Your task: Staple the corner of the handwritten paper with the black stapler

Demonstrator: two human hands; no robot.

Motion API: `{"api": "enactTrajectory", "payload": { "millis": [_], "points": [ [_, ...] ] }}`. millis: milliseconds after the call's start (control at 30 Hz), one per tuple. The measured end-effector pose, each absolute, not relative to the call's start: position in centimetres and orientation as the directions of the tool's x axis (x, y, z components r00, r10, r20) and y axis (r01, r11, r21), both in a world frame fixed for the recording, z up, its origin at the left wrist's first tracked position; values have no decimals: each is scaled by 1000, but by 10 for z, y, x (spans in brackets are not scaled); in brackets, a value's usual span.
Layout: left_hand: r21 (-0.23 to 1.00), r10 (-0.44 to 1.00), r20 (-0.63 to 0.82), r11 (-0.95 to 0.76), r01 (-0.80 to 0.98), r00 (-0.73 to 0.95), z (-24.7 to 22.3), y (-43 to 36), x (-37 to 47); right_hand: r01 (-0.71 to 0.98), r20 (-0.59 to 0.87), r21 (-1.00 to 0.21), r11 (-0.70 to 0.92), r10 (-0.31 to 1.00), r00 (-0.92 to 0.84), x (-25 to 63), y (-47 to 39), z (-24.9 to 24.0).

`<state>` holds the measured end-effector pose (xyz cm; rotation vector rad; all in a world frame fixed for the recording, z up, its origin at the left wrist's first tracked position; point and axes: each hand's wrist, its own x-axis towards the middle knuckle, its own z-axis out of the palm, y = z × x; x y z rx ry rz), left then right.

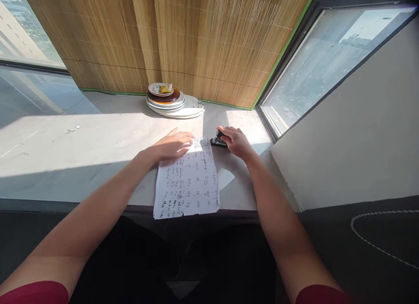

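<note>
A sheet of paper (203, 181) covered in handwriting lies on the pale ledge, its near end jutting past the front edge. My left hand (173, 145) rests on the sheet's upper left part, fingers spread and holding nothing. To the right of the paper, my right hand (237, 141) is wrapped over a black stapler (218, 142). The stapler's front end is close by the sheet's upper right corner; whether it overlaps the paper I cannot tell. My palm and fingers hide the stapler's rear.
A stack of plates (165, 104) with a small yellow packet (166, 88) on top stands at the back, by a bamboo blind (183, 42). Small white scraps (72, 129) lie at left. A window (314, 63) and a white wall (353, 129) bound the right side.
</note>
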<state>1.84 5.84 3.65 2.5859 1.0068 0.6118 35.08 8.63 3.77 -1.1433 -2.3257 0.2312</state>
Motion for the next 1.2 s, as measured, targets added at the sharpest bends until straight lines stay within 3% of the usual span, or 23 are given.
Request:
{"api": "enactTrajectory", "payload": {
  "millis": [267,467,667,867,1200],
  "points": [
    [481,710,151,-661,576,688,28,44,42,599,372,-431,675,738,-563,344,81,41],
    [529,706,197,-660,533,680,25,42,44,501,319,-457,735,661,-679,337,72,49],
    [582,668,246,-681,444,702,34,40,43,528,333,-415,741,664,-670,327,68,49],
    [539,644,95,-675,504,759,38,38,32,484,378,-469,739,663,-646,327,66,48],
    [524,610,177,-723,450,772,30,42,44,419,355,-524,741,637,-684,318,54,54]
  ]
}}
